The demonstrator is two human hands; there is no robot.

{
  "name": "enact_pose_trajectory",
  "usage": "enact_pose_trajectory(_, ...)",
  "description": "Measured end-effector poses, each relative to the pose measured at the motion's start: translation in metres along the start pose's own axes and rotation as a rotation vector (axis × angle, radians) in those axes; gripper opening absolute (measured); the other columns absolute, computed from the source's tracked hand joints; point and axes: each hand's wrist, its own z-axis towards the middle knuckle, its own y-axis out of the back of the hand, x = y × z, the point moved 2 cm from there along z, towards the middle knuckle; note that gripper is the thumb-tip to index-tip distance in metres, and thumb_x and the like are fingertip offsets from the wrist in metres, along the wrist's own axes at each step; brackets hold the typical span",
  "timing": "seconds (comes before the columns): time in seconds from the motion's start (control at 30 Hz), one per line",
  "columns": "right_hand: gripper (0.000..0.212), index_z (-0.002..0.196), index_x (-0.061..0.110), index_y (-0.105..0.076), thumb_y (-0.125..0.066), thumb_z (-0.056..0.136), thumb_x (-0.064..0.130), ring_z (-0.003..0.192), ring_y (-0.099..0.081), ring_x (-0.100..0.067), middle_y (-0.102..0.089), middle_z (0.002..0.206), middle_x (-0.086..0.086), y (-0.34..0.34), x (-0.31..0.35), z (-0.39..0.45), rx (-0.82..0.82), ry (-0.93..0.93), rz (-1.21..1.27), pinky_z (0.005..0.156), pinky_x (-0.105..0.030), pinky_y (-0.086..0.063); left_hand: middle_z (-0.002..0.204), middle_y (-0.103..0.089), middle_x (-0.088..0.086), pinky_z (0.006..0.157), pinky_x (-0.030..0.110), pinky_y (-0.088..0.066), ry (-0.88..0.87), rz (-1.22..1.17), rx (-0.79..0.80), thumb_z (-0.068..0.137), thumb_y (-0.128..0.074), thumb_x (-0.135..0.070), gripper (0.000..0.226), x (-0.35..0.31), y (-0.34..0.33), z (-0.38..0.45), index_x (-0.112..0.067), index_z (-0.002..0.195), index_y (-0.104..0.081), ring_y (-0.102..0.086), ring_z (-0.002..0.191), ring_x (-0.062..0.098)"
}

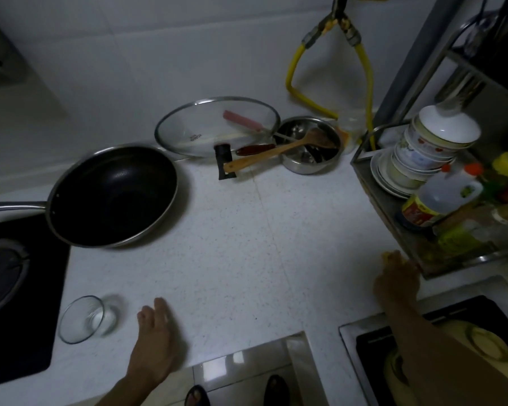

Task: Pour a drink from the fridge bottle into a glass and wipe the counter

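Observation:
A short clear glass stands on the white speckled counter at the lower left, beside the black stove. It looks to hold little or nothing. My left hand rests open on the counter just right of the glass, not touching it. My right hand lies on the counter at the right, against the corner of the metal rack. Its fingers curl over a small yellowish cloth, of which only an edge shows. No drink bottle from the fridge is in view.
A black wok sits half on the stove. A glass lid, a steel pot with utensils and a yellow gas hose stand at the back. The metal rack holds dishes and bottles; the sink lies below.

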Motion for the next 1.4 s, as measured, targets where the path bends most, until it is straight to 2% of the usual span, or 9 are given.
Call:
enact_pose_trajectory(0.2, 0.062, 0.149, 0.006, -0.033, -0.047, 0.09, -0.007, 0.142, -0.02, -0.049, -0.023, 0.156, -0.027, -0.016, 0.028, -0.012, -0.028, 0.306, -0.103, 0.116, -0.056, -0.019, 0.152, -0.008, 0.036, 0.122, 0.049, -0.004, 0.057, -0.227, 0.016, 0.09, -0.057, -0.029, 0.097, -0.011, 0.011, -0.005, 0.009, 0.146, 0.013, -0.006, 0.143, 0.05)
enact_pose_trajectory(0.4, 0.07, 0.136, 0.012, -0.048, -0.062, 0.075, -0.019, 0.124, -0.049, -0.048, -0.052, 0.136, -0.023, -0.039, 0.03, -0.051, 0.063, 0.647, -0.07, 0.102, -0.06, -0.042, 0.153, -0.004, 0.034, 0.121, 0.048, -0.012, 0.118, -0.284, 0.027, 0.095, -0.049, -0.016, 0.083, -0.026, 0.03, -0.015, 0.005, 0.148, 0.013, 0.0, 0.145, 0.048)
enact_pose_trajectory(0.57, 0.063, 0.15, 0.028, -0.028, -0.045, 0.095, 0.002, 0.137, -0.032, -0.035, -0.044, 0.147, -0.014, -0.044, 0.018, -0.082, 0.07, 0.819, -0.166, 0.119, -0.045, -0.014, 0.151, -0.01, 0.035, 0.119, 0.054, -0.016, 0.098, -0.28, 0.086, 0.088, -0.063, -0.029, 0.101, -0.013, 0.025, -0.011, 0.003, 0.148, 0.011, -0.007, 0.142, 0.051)
enact_pose_trajectory(0.67, 0.048, 0.151, 0.037, -0.023, -0.023, 0.103, 0.032, 0.14, -0.029, -0.031, -0.041, 0.151, -0.007, -0.034, 0.01, -0.081, 0.097, 0.782, -0.262, 0.118, -0.04, -0.012, 0.15, -0.012, 0.034, 0.12, 0.052, -0.016, 0.085, -0.22, 0.126, 0.088, -0.06, -0.031, 0.098, -0.008, 0.027, -0.01, 0.004, 0.148, 0.01, -0.01, 0.142, 0.049)
enact_pose_trajectory(0.8, 0.068, 0.128, 0.025, -0.062, -0.086, 0.065, 0.014, 0.114, -0.063, -0.039, -0.065, 0.129, -0.008, -0.02, 0.028, -0.083, 0.155, 0.717, -0.404, 0.09, -0.055, -0.05, 0.138, -0.028, 0.024, 0.108, 0.048, -0.036, 0.102, -0.232, 0.164, 0.09, -0.047, -0.03, 0.072, -0.01, 0.047, -0.013, 0.0, 0.142, -0.008, -0.03, 0.128, 0.038)
enact_pose_trajectory(0.87, 0.073, 0.126, 0.024, -0.06, -0.084, 0.057, 0.018, 0.101, -0.07, -0.038, -0.071, 0.116, -0.009, -0.014, 0.034, -0.083, 0.235, 0.641, -0.45, 0.08, -0.055, -0.055, 0.138, -0.033, 0.02, 0.106, 0.043, -0.04, 0.08, -0.176, 0.175, 0.092, -0.039, -0.019, 0.064, -0.014, 0.062, -0.013, 0.0, 0.143, -0.006, -0.035, 0.126, 0.032)
enact_pose_trajectory(1.03, 0.064, 0.155, 0.019, -0.01, -0.039, 0.099, 0.029, 0.148, -0.013, -0.037, -0.006, 0.163, -0.014, 0.018, 0.045, -0.099, 0.373, 0.655, -0.499, 0.119, -0.048, -0.015, 0.159, -0.018, 0.015, 0.117, 0.035, -0.027, -0.055, -0.039, 0.146, 0.097, -0.038, -0.012, 0.065, -0.034, 0.095, -0.003, -0.008, 0.153, -0.003, -0.02, 0.147, 0.027)
enact_pose_trajectory(1.17, 0.072, 0.155, 0.02, 0.0, -0.046, 0.102, 0.031, 0.151, -0.002, -0.027, 0.01, 0.163, -0.007, 0.044, 0.066, -0.114, 0.446, 0.582, -0.375, 0.119, -0.039, -0.02, 0.155, -0.036, 0.001, 0.112, 0.035, -0.035, -0.176, 0.004, 0.106, 0.098, -0.044, -0.031, 0.056, -0.053, 0.135, 0.0, -0.023, 0.15, -0.026, -0.036, 0.14, 0.02)
enact_pose_trajectory(1.4, 0.046, 0.136, 0.01, -0.047, -0.048, 0.099, 0.038, 0.124, -0.049, -0.029, -0.049, 0.139, -0.012, 0.131, 0.13, -0.156, 0.419, 0.565, -0.47, 0.101, -0.037, -0.041, 0.141, -0.054, -0.001, 0.1, 0.034, -0.047, -0.345, 0.066, -0.144, 0.095, -0.05, -0.043, 0.052, -0.088, 0.214, -0.02, -0.028, 0.144, -0.04, -0.054, 0.125, 0.018)
